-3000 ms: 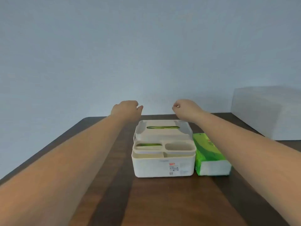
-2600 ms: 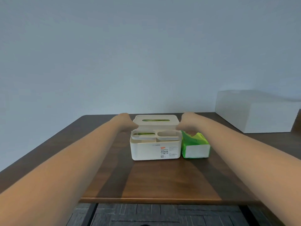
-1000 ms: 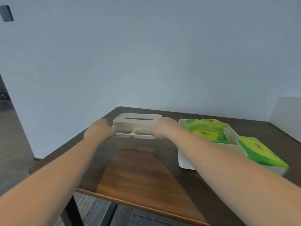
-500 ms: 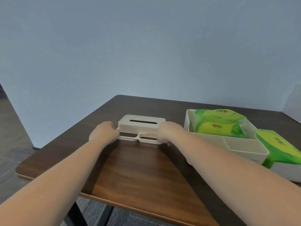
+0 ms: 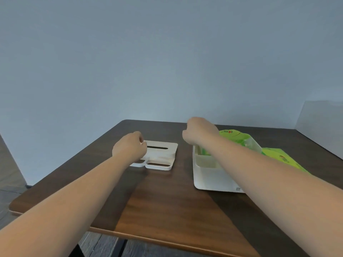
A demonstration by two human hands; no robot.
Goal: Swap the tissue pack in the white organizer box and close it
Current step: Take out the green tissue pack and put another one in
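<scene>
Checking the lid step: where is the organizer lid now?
The lid lies flat on the table, left of the open white box, beside the left hand.

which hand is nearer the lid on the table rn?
Left. The left hand overlaps the near-left corner of the lid, though contact can't be confirmed. The right hand is off to the lid's right, apart from it, above the white organizer box.

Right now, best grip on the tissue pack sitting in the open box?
Probably from above: the green tissue pack bulges over the white organizer box rim, and the walls block its sides. Pinch that raised top with the right hand, which is nearest. The lid lies clear to the left.
</scene>
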